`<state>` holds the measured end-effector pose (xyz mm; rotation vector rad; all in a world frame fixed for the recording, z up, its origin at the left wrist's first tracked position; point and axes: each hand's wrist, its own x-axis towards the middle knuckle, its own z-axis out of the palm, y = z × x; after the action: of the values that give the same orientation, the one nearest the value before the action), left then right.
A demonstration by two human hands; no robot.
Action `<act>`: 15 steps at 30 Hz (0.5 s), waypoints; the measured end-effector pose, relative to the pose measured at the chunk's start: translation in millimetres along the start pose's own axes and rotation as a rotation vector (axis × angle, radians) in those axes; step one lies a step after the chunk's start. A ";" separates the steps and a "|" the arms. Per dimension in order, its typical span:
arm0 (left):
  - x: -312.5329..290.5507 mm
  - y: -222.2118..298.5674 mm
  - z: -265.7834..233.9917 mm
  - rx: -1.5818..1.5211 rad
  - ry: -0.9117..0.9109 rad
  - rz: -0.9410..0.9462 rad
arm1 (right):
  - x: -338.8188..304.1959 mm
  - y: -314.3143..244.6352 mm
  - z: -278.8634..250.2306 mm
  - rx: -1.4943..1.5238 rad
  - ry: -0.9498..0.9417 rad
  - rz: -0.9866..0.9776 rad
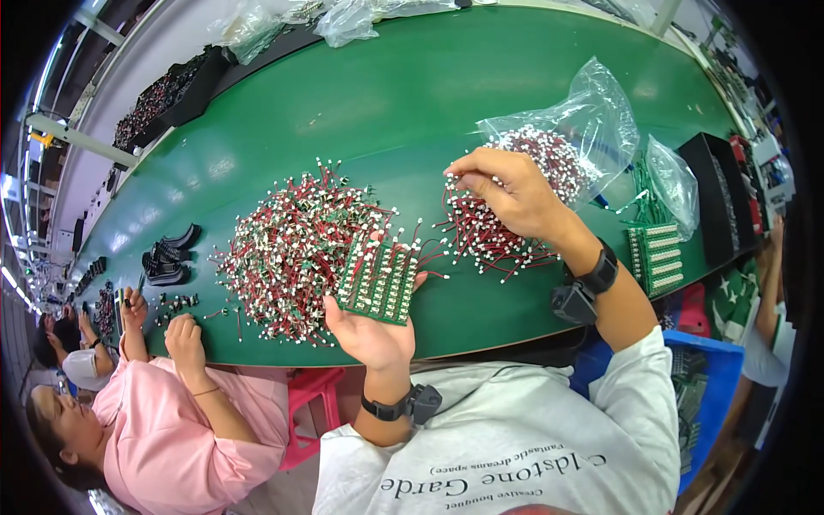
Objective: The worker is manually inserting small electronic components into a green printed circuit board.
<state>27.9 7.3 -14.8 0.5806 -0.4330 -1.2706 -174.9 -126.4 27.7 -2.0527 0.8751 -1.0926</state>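
My left hand (378,342) grips a green circuit board panel (376,281) with rows of small white parts, thumb at its near left edge and fingertips at its right side. Several short red wires with white plugs stick out from the panel's far and right edges. Up and to the right, my right hand (515,190) is closed in a pinch over a heap of red wires with white plugs (493,236). Whatever is between those fingertips is too small to make out. Left of the panel lies a large pile of small green boards with red wires (296,249).
A clear plastic bag (601,112) lies behind the wire heap. Stacked board panels (657,257) and a black tray (717,202) are at the right, above a blue crate (717,378). Curved black parts (167,257) lie at the left, where a co-worker in pink (184,412) sits.
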 end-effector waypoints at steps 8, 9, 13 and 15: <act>6.5 -8.4 10.7 -0.024 0.027 -0.049 | -22.3 0.2 1.4 -0.300 -0.117 -0.159; 7.1 -9.5 12.5 -0.026 0.019 -0.054 | -25.1 1.8 1.0 -0.300 -0.059 -0.165; 7.4 -16.3 21.7 0.015 0.025 -0.096 | -37.5 -4.3 0.4 -0.352 0.061 -0.162; 8.2 -18.7 24.8 0.025 0.039 -0.093 | -40.8 -17.2 -3.6 -0.260 0.107 -0.189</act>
<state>0.8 -8.2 -7.3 0.6516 -0.3939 -1.3419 -191.2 -85.1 25.0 -2.3482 0.9312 -1.2547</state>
